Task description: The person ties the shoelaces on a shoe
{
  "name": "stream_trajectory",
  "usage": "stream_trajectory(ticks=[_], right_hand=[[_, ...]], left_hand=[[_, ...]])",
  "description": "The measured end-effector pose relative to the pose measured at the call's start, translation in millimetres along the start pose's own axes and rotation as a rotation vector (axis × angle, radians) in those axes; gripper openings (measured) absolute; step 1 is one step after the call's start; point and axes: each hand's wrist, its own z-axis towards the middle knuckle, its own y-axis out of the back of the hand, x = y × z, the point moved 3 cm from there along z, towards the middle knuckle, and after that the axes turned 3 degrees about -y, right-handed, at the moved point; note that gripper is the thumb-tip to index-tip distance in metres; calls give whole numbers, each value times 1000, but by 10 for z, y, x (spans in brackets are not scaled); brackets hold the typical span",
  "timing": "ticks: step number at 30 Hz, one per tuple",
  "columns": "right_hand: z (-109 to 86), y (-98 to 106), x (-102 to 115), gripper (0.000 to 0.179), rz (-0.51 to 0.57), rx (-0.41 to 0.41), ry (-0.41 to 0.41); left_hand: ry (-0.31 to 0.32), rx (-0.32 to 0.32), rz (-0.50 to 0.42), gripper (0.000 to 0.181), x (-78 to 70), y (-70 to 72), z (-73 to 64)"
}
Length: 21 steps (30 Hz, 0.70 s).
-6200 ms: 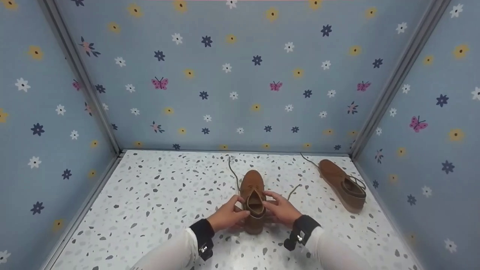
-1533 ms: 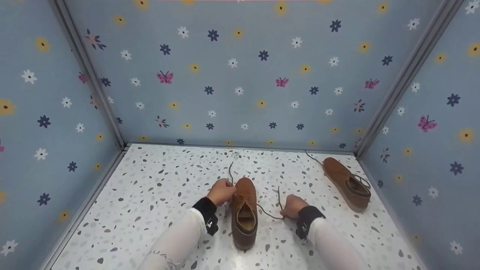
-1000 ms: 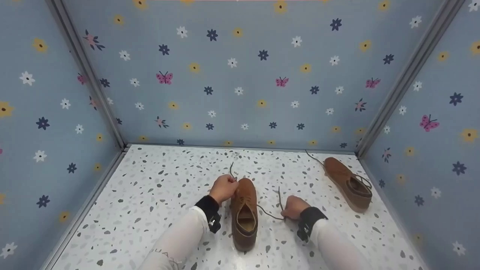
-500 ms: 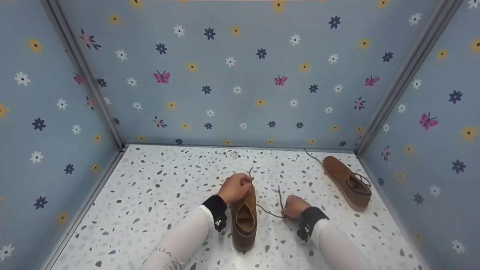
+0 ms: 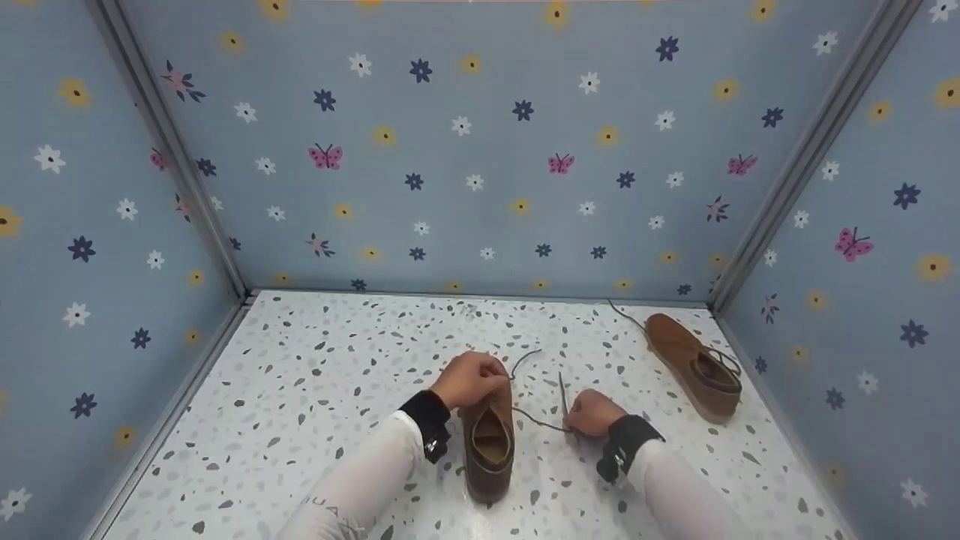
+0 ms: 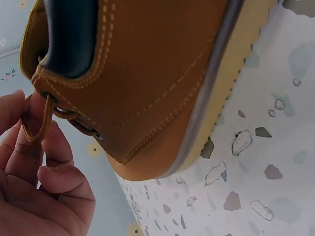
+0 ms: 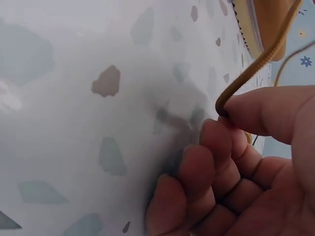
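A brown lace-up shoe [image 5: 489, 469] stands on the speckled surface, toe pointing away from me. My left hand [image 5: 469, 381] is over its toe and laced front, pinching a shoelace whose free end [image 5: 525, 361] sticks out to the right. In the left wrist view, a loop of that lace [image 6: 48, 118] comes from the top eyelet to the fingers. To the right of the shoe, my right hand [image 5: 594, 414] pinches the other shoelace [image 5: 536, 421] between thumb and curled fingers, low over the surface. The right wrist view shows this brown lace [image 7: 256, 69] bent at the thumb tip.
A second brown shoe [image 5: 679, 356] lies at the back right, near the side panel, with its laces loose. Blue flowered panels [image 5: 480, 150] enclose the white speckled surface [image 5: 337, 337] at the back and both sides.
My left hand has moved from the shoe's left side rightward across its front, bringing the lace end over to the right. My right hand has stayed nearly still with its lace.
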Motion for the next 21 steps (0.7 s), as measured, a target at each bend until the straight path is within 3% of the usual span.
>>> stream_trajectory(ticks=[7, 16, 21], right_hand=[[8, 140, 32, 28, 64, -7, 36], [-87, 412, 179, 27, 219, -47, 122], [-113, 536, 244, 27, 299, -74, 159]], left_hand=[[24, 58, -92, 14, 59, 98, -53], [61, 71, -73, 16, 85, 266, -72], [64, 77, -90, 16, 62, 275, -67]])
